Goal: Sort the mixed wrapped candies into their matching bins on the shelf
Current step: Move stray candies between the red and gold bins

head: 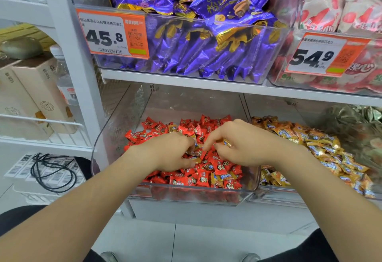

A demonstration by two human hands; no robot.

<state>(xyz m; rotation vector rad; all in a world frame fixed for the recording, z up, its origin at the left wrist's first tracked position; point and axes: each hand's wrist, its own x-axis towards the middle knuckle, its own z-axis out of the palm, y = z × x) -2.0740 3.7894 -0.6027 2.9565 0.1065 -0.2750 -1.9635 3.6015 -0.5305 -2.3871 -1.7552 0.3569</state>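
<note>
both hands are inside the clear bin (186,196) of red candies (203,179) on the lower shelf. the right hand (244,146) pinches a gold candy (227,142) between thumb and curled fingers. the left hand (171,152) curls its fingers down into the pile, and i cannot tell if it holds anything. the gold bin (322,144) sits just to the right. the slick wrapper could slip from so light a pinch and sink among the reds. gold strays (222,177) by the front rim could be missed.
</note>
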